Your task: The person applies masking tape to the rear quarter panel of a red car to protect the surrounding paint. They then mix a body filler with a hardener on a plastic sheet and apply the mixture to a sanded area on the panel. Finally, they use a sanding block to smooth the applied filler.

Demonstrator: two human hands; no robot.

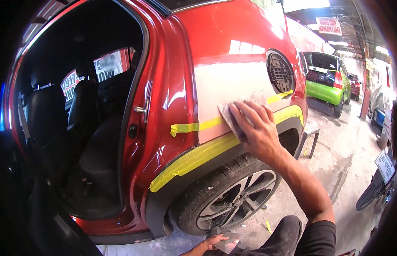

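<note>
My right hand (259, 130) is wrapped over a greyish, dusty sanding block (231, 121). It presses the block against a pale, primer-like patch (230, 81) on the red car's rear side panel (219, 25). A strip of yellow masking tape (210, 123) crosses the patch and passes under the block. Wider yellow tape (194, 160) follows the wheel arch just below. Low at the bottom edge, my left hand (213, 242) pinches a thin, flat grey sheet (229, 244) whose material I cannot make out.
Left of the panel, the rear door opening (79, 128) shows dark seats. A round black fuel-filler recess (280, 71) lies right of the patch, with the rear wheel (237, 196) below. Beyond are a small stool (310, 130), a green car (328, 77) and a motorcycle wheel (371, 192).
</note>
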